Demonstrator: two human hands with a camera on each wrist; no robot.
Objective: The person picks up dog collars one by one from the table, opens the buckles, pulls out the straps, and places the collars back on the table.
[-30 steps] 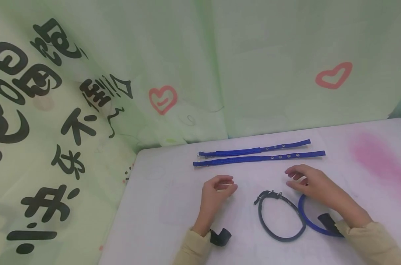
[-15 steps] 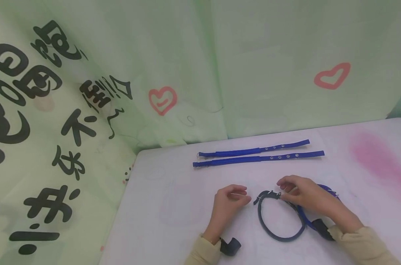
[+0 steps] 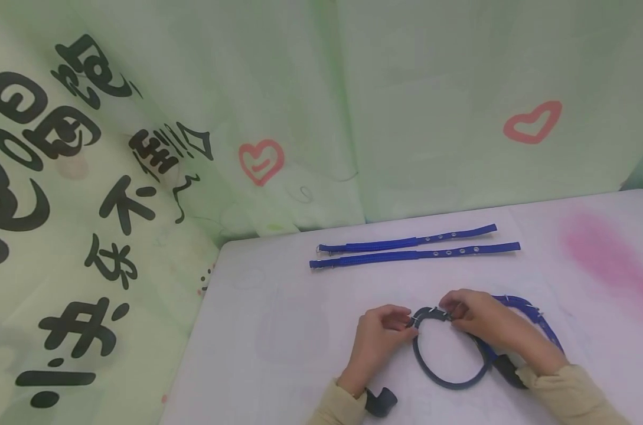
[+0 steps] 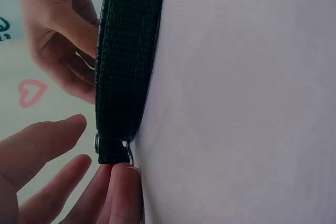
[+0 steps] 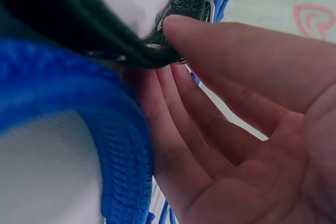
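A person's two bare hands meet at a dark green collar (image 3: pixel 433 314), which lies buckled into a loop on the near part of a white table (image 3: pixel 278 330), right of centre. The loop's buckle section is on its far side and runs roughly left to right, in the gap between the hands, so each hand has one end of it. The right hand (image 3: pixel 488 321) is the closer: at the right end, its thumb lies on one face of the strap with fingers behind, seemingly in a light pinch. The left hand (image 3: pixel 379 339) is at the left end, thumb at the strap's tip, the other fingers apart and curving past its far side; whether the thumb presses cannot be told.

A blue loop (image 3: pixel 528 306) lies just right of the collar, partly under the right forearm. Farther back, two blue straps (image 3: pixel 382 258) lie side by side, well apart from the hands, their length also left to right.

No brand or label can be read. On the pale green cloth (image 3: pixel 417 118) behind, big black Chinese characters (image 3: pixel 78 326) slant up the left; 快, 乐 and 不 are legible. Two red hearts (image 3: pixel 261 164) are outlined beyond the table.
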